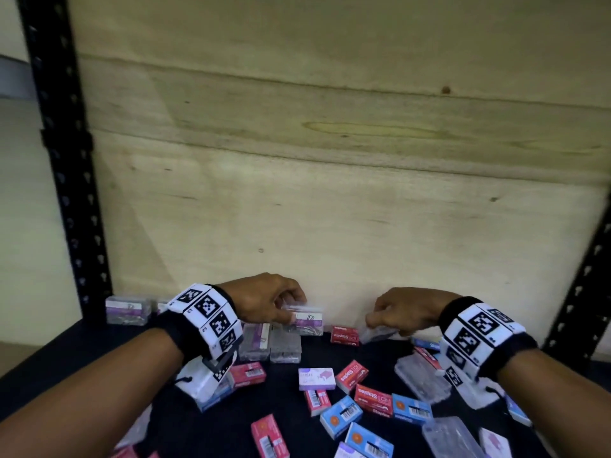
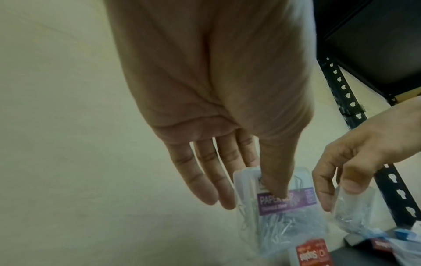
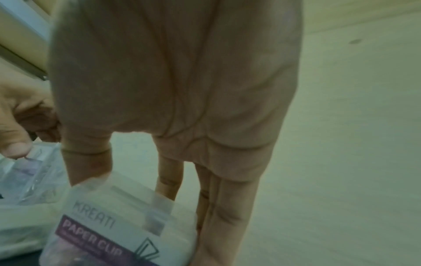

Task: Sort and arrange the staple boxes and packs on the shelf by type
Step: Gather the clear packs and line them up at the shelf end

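2 hands [image 1: 264,300] [image 1: 406,312], fingers each pinching 1 clear paper-clip box [image 1: 305,317] [image 1: 377,332]

Bare forearms. On each wrist a black sweatband [image 1: 515,347] under a white segmented band [image 1: 208,317] printed with black square marker codes; white camera block [image 1: 201,380] beneath, thin black cord.

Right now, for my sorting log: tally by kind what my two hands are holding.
Clear paper clip cases: 2 (left-hand case, right-hand case)
Staple boxes: 0 in hand
Total: 2
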Motion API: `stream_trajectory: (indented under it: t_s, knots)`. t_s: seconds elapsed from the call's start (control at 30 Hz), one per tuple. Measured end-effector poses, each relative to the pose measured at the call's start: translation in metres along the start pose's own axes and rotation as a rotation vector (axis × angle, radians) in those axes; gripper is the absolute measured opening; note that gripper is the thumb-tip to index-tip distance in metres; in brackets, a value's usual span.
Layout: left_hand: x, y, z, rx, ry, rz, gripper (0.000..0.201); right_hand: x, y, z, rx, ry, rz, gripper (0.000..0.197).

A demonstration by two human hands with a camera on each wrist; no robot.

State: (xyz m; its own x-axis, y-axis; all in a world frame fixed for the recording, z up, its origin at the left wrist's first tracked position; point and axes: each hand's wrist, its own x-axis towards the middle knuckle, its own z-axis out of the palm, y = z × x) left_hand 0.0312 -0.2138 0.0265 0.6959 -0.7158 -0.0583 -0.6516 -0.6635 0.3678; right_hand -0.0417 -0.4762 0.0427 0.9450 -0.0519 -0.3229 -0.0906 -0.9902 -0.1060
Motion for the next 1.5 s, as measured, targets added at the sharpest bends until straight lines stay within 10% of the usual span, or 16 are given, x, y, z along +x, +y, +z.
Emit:
stream_trajectory:
  t_s: [0.23,0.43,0.8,1.5]
  knots:
    - [-0.044,-0.026,-0.023,0.001,0.034,-0.059,0.042,0.002,-0.049,-0.013,0.204,0.010,-0.087,0.039]
    - [-0.094,-0.068,-0.040,0.004,0.071,-0.167,0.036,0.016,-0.109,-0.016,0.116,0.008,-0.226,0.076]
    - [-0.171,-0.150,-0.047,0.065,0.051,-0.413,0.034,0.056,-0.220,0.012,0.015,-0.066,-0.504,0.043]
    - [-0.179,-0.198,-0.033,0.034,0.129,-0.456,0.037,0.087,-0.296,0.035,-0.159,0.039,-0.487,0.034]
